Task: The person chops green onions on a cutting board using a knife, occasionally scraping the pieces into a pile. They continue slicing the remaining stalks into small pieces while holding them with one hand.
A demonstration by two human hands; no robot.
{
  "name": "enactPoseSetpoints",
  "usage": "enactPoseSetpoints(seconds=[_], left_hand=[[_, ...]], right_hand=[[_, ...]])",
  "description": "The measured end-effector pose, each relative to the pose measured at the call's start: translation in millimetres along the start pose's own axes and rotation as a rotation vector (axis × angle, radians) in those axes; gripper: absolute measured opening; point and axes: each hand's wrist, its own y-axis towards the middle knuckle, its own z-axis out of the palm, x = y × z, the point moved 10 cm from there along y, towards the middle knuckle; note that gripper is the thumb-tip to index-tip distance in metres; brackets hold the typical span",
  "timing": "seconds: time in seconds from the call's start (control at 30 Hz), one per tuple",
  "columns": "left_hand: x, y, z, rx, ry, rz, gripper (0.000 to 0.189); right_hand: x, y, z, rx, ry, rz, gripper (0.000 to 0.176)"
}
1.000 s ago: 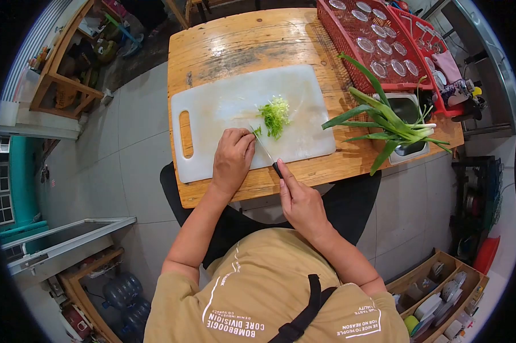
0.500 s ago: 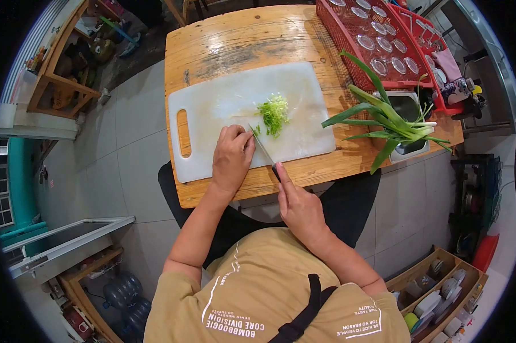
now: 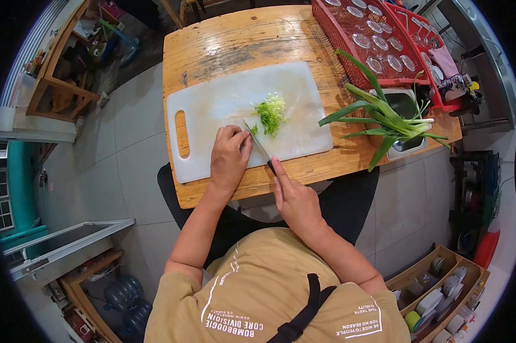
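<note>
My right hand grips the black handle of a kitchen knife, index finger stretched along its top. The blade slants up and left across a white cutting board, its tip beside my left fingertips. My left hand is closed, fingers curled down on the board against what seems to be green onion, mostly hidden under them. A few green slivers lie right by the blade. Just beyond is a small heap of chopped green onion. Uncut green onions rest across a metal container on the right.
The board lies on a wooden table. A red plastic crate of upturned glasses stands at the far right, beside another red basket with utensils and a pink cloth. Near the table's right edge, the onion leaves overhang the wood.
The knife and right hand have shifted slightly up and left. My left hand stays at nearly the same spot, and the chopped heap looks unchanged.
</note>
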Motion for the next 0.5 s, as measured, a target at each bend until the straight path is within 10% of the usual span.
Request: enactPoseSetpoints(seconds=[0.5], left_hand=[[-1.4, 1.8, -1.3, -0.017, 0.068, 0.082, 0.014]], right_hand=[[-18.0, -13.3, -19.5, 0.031, 0.375, 0.116, 0.058]])
